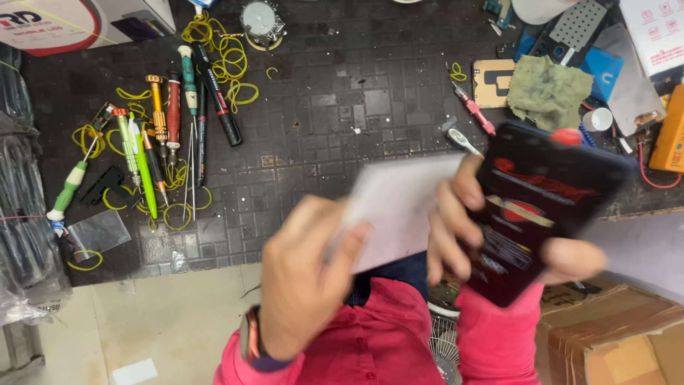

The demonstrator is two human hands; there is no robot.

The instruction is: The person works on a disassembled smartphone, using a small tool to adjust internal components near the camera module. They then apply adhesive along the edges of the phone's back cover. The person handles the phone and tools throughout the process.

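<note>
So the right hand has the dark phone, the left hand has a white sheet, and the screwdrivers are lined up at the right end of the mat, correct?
Not quite: the head view shows the screwdrivers at the left end of the mat. The right hand does hold the dark phone, the left hand the white sheet.
</note>
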